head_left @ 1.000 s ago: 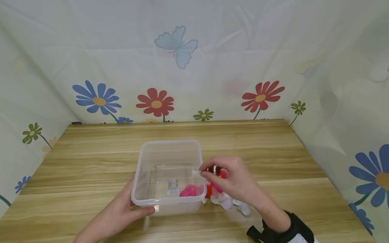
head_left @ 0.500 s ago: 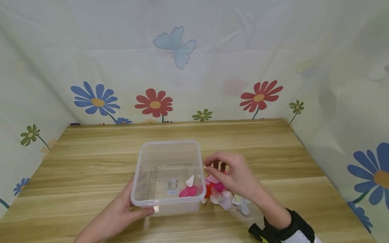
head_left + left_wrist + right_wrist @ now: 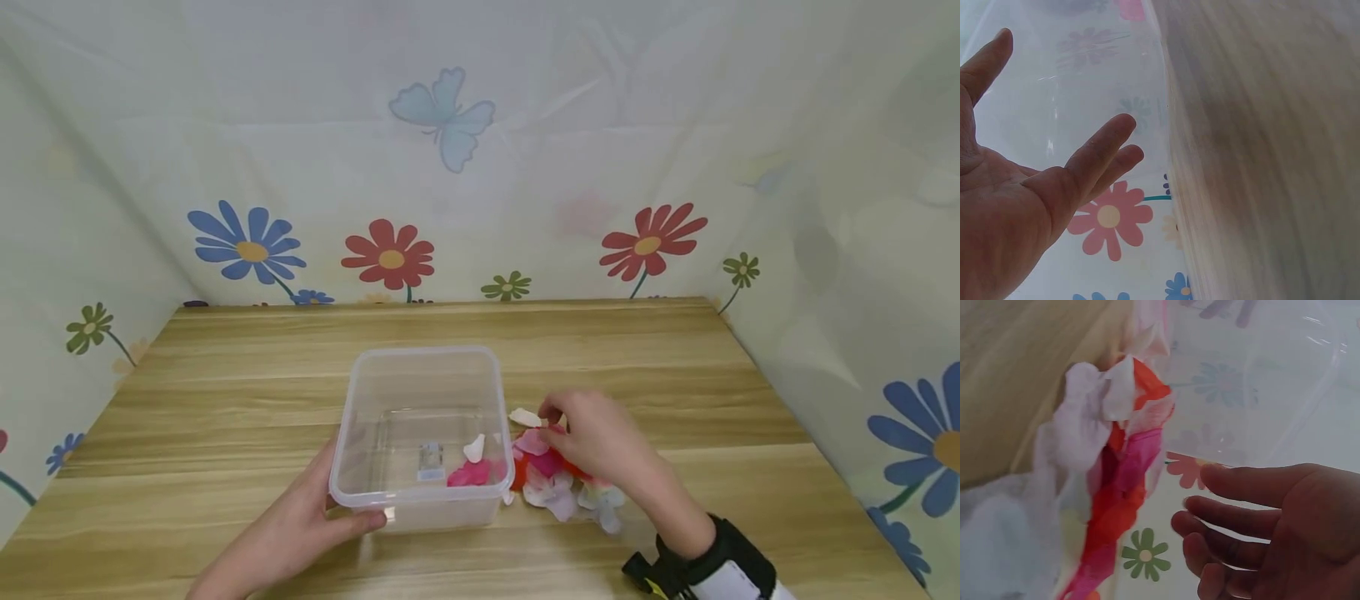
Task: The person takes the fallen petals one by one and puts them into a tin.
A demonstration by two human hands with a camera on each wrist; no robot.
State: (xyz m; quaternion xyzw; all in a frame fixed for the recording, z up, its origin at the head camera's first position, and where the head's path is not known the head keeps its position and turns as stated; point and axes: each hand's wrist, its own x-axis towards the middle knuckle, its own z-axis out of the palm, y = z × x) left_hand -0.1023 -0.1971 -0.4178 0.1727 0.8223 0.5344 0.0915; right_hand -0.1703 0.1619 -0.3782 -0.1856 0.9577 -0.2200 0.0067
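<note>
A clear plastic box (image 3: 420, 507) stands mid-table. My left hand (image 3: 300, 517) braces its near left corner, thumb along the front wall and fingers at the left side; the left wrist view shows these fingers straight and spread against the box. Inside lie pink petals (image 3: 469, 474) and a white petal (image 3: 475, 448). Right of the box is a loose pile of artificial petals (image 3: 1125, 462) in red, pink, white and pale lilac. My right hand (image 3: 600, 437) hovers at the pile's far side, fingers loosely bent, nothing between them in the right wrist view.
A small label (image 3: 431, 461) shows at the bottom of the box. The wood-grain table (image 3: 247, 367) is backed by a flower-printed cloth (image 3: 300, 150) that also hangs at both sides. A black strap (image 3: 723, 554) with a device circles the right wrist.
My right hand has released a white petal, which now lies inside the box, then moved right to the pile. The left hand has stayed at the box.
</note>
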